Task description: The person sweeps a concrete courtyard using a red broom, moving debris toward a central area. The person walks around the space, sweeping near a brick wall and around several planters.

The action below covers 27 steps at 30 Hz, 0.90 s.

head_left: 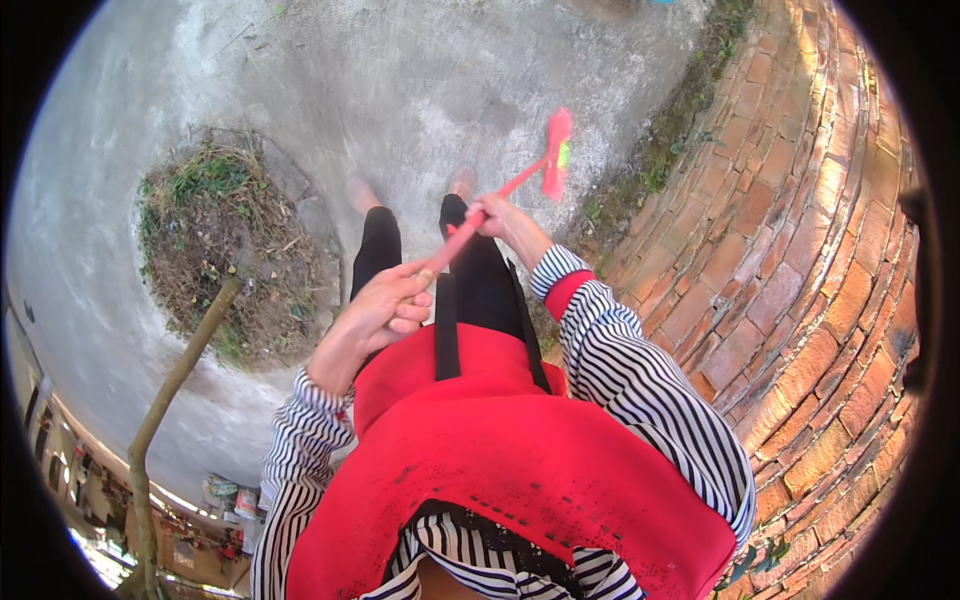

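A pink long-handled brush [466,235] slants across in front of my legs, its handle running up and to the right. At its far end is the crosswise pink head [556,160], slightly blurred, with a bright green patch on its right side. My right hand [500,220] is closed around the middle of the handle. Lower down, my left hand [375,312] grips the handle's near end between thumb and fingers, partly hiding it. The brush head is in the air, off to the right of my feet, above the grey concrete ground [420,90].
To the right rises a brick wall [740,240], with a weedy strip [640,160] along its foot. A round patch of soil and dry grass [225,250] lies at left, beside a thin bare tree trunk [180,380]. Containers [240,500] stand at lower left.
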Available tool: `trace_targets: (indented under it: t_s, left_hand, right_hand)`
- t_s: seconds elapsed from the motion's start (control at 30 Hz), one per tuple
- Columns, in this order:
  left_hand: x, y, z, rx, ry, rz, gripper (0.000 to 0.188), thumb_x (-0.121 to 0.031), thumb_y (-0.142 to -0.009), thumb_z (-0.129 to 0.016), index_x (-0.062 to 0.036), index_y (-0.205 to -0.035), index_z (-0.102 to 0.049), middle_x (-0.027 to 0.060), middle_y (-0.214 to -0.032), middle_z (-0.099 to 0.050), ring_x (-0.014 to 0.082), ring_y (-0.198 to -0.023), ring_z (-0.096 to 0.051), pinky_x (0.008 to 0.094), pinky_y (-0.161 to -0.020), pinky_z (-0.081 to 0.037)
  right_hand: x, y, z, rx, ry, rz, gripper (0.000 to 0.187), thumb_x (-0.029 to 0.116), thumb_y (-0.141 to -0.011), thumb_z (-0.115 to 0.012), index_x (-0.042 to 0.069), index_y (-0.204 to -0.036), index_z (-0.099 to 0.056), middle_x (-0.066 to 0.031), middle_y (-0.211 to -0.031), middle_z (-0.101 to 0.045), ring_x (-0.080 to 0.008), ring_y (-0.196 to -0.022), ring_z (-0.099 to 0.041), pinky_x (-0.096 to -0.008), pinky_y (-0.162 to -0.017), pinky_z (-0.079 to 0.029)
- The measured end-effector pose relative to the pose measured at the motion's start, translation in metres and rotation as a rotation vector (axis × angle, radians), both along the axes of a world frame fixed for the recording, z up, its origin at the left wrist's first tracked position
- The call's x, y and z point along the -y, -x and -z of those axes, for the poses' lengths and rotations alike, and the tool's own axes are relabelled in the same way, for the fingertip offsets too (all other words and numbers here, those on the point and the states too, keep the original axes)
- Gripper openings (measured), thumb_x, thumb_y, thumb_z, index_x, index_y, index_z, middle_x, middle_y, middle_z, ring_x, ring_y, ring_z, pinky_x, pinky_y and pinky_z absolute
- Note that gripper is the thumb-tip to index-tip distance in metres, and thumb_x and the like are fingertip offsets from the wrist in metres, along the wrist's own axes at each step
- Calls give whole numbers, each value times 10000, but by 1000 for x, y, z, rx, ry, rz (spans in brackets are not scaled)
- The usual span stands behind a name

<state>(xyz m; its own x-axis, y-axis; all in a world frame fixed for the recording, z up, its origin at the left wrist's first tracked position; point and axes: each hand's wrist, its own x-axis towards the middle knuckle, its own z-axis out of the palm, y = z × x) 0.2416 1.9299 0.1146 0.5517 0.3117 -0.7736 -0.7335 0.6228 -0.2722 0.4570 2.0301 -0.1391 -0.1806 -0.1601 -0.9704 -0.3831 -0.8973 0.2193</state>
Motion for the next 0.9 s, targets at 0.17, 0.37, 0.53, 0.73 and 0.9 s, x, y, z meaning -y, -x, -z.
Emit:
trace_targets:
  t_s: [0.17, 0.37, 0.53, 0.73, 0.9]
  left_hand:
    - [76, 94, -69, -552, 125, -2, 463, -101, -991, -411, -120, -1436, -287, -11, -735, -405, 10, -464, -283, 130, -347, -200]
    - [111, 83, -103, -928, -282, 290, 618, -107, -976, -419, -229, -1486, -90, 3, -694, -403, 50, -414, -346, 187, -332, -321]
    - [158, 129, -109, -578, -110, 198, 632, -78, -970, -400, -264, -1487, -88, 24, -680, -444, 73, -407, -378, 215, -338, -360]
    - [113, 144, -36, -203, -159, 315, 506, -59, -964, -415, -156, -1444, -287, 34, -729, -479, 33, -440, -338, 173, -355, -260]
    - [33, 92, 0, -3, -68, 241, 380, -32, -974, -394, -61, -1353, -408, 13, -750, -447, 1, -489, -293, 137, -365, -217]
  right_hand:
    - [45, 223, 1, -274, -211, -136, 253, -177, -756, -464, -4, -935, -418, -109, -722, -417, -236, -505, -449, -381, -452, -426]
    - [34, 319, -90, -1070, -191, 187, 229, 65, -909, -537, 115, -751, -379, 46, -632, -380, -48, -517, -388, -234, -486, -379]
    - [78, 287, -134, -537, -472, -9, 192, 95, -919, -534, 105, -824, -367, 33, -640, -395, -73, -514, -411, -282, -484, -425]
    - [117, 121, -39, -65, -315, 177, 237, -40, -855, -418, 86, -662, -365, -19, -588, -380, -130, -484, -422, -320, -467, -426]
    - [102, 46, 20, 16, 19, -2, 146, -21, -878, -343, 82, -788, -394, 16, -547, -319, -98, -402, -346, -320, -565, -488]
